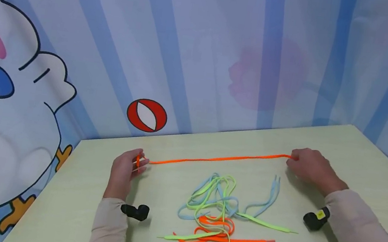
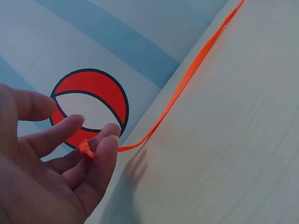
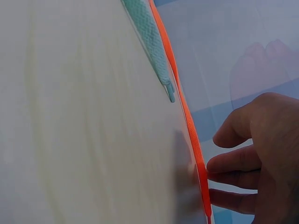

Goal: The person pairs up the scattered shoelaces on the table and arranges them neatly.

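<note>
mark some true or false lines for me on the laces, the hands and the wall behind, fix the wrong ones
1. An orange lace runs from the left hand to the right hand. True.
2. Both forearms are bare. False: pale sleeves cover them.
3. Some blue lace and green lace lie on the table. True.
4. The left hand holds green lace. False: the lace between its fingers is orange.
5. The red-and-white ball is printed on the backdrop. True.
</note>
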A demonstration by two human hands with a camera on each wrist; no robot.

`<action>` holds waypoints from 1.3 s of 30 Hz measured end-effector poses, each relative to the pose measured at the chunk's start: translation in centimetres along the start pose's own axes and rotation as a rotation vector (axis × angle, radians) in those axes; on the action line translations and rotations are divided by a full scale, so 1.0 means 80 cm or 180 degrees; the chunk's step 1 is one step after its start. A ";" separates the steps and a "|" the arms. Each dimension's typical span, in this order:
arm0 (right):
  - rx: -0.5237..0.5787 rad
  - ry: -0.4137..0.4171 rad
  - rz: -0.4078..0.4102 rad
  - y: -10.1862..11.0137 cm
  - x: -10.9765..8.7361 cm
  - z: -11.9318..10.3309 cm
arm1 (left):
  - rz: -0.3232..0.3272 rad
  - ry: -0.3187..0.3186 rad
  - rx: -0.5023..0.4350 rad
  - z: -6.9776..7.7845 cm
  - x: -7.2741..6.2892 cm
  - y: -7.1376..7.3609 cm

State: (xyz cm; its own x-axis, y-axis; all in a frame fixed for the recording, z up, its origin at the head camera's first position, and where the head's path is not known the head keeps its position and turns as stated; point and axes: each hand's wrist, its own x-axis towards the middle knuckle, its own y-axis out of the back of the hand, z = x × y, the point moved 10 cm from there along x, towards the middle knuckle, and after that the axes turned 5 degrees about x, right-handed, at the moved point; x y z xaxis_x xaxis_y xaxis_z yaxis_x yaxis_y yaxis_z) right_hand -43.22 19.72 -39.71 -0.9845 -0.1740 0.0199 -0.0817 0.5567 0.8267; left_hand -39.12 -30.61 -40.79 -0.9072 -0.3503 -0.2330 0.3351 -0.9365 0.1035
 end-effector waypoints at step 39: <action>-0.0067 0.0083 -0.0061 -0.006 0.000 -0.027 | 0.0175 -0.0554 0.1706 0.028 -0.014 -0.020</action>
State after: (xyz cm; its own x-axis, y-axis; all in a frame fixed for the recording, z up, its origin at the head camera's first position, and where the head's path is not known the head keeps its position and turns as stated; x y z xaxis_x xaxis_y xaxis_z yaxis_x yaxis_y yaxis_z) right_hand -42.85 17.65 -38.90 -0.9784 -0.2058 0.0182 -0.0971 0.5358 0.8388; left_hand -39.22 -28.67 -38.52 -0.9359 -0.3479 -0.0552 0.2480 -0.7620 0.5982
